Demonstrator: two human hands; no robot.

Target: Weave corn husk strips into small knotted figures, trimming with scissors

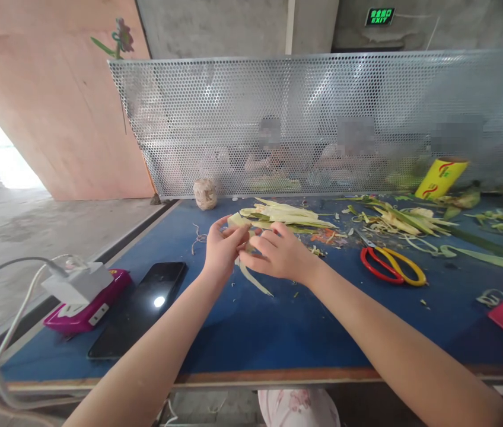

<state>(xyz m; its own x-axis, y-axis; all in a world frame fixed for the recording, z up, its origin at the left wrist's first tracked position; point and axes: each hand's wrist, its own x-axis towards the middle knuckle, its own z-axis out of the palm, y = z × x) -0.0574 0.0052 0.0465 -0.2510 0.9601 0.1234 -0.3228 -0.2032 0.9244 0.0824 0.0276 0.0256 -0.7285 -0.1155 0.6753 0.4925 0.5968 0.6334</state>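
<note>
Above the middle of the blue table, my left hand pinches a pale strip of corn husk between thumb and fingers. My right hand meets it from the right, its fingers bent around the same husk; the exact grip is partly hidden. One narrow end of the strip hangs down below my hands. Just behind them lies a pile of pale and green corn husks. To the right, scissors with one red and one yellow handle rest on the table.
At left are a black phone and a purple power strip with a white charger and cables. A ball of twine stands at the back. More husks and a yellow roll lie right. A perforated metal screen borders the table; people sit behind it.
</note>
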